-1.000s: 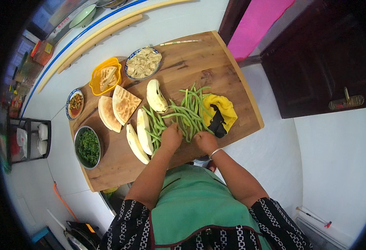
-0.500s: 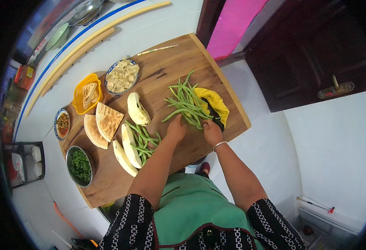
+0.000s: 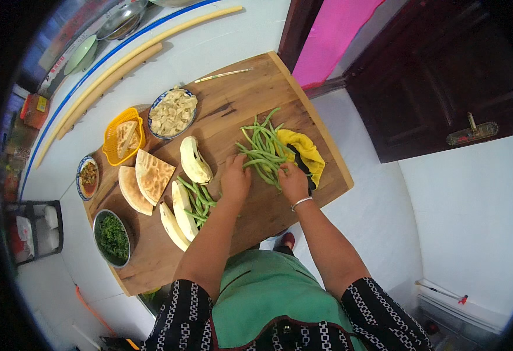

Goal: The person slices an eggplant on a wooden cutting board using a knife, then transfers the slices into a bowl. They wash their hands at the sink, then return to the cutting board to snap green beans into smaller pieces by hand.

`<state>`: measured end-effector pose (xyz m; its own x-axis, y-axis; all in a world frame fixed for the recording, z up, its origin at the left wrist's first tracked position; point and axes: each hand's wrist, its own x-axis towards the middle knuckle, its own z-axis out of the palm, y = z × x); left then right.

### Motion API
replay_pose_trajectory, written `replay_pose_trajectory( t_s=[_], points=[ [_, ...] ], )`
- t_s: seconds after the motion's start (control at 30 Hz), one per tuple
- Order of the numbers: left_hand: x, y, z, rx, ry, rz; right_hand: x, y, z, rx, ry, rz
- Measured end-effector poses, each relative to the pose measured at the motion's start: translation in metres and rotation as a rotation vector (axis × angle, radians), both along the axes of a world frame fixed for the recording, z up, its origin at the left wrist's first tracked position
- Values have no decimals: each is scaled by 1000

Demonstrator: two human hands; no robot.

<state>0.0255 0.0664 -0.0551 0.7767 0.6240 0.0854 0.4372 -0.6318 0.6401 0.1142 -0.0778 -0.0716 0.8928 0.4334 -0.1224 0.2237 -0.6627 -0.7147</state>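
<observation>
A pile of long green beans (image 3: 262, 137) lies on the right part of the wooden board. My left hand (image 3: 236, 178) is at the pile's left edge, its fingers curled against the bean ends. At the pile's near end, my right hand (image 3: 293, 182) closes its thumb and fingers on beans. A yellow and black cloth (image 3: 304, 155) lies beside the pile, partly under it and close to my right hand. Left of my left forearm, a smaller bunch of green beans (image 3: 199, 202) rests against pale, long, peeled-looking vegetables (image 3: 181, 207). Another pale piece (image 3: 195, 161) lies farther back.
Flatbread wedges (image 3: 154, 172), a yellow basket (image 3: 109, 140) with bread, a plate of pale dumpling-like pieces (image 3: 173, 113), a small bowl (image 3: 87, 177) of sauce-like food and a metal bowl (image 3: 129, 248) of chopped greens occupy the left side. A thin stick (image 3: 224, 75) lies at the back.
My left hand has moved left and slightly back, away from my right hand. My right hand has shifted a little left. The beans in the pile have shifted slightly.
</observation>
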Motion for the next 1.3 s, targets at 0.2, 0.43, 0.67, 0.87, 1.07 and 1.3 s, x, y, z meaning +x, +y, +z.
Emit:
replay_pose_trajectory(
  t_s=[0.2, 0.43, 0.67, 0.87, 1.07, 1.3],
  points=[
    [13, 0, -11, -81, 163, -106, -11, -40, 0, 22, 141, -64],
    [-13, -10, 62, -301, 22, 97, 5, -59, 7, 354, 320, -81],
    [-51, -44, 89, -165, -91, 173, -7, -62, 81, 527, 167, 303],
    [-89, -69, 70, -288, -65, 122, -17, -95, 110, 436, 364, 502],
    [-113, -104, 55, -813, -190, 120, -36, -101, 134, 885, 1081, 523],
    [-151, -45, -7, -614, -223, 587, -21, -91, 66, 823, 1194, 80]
  ],
)
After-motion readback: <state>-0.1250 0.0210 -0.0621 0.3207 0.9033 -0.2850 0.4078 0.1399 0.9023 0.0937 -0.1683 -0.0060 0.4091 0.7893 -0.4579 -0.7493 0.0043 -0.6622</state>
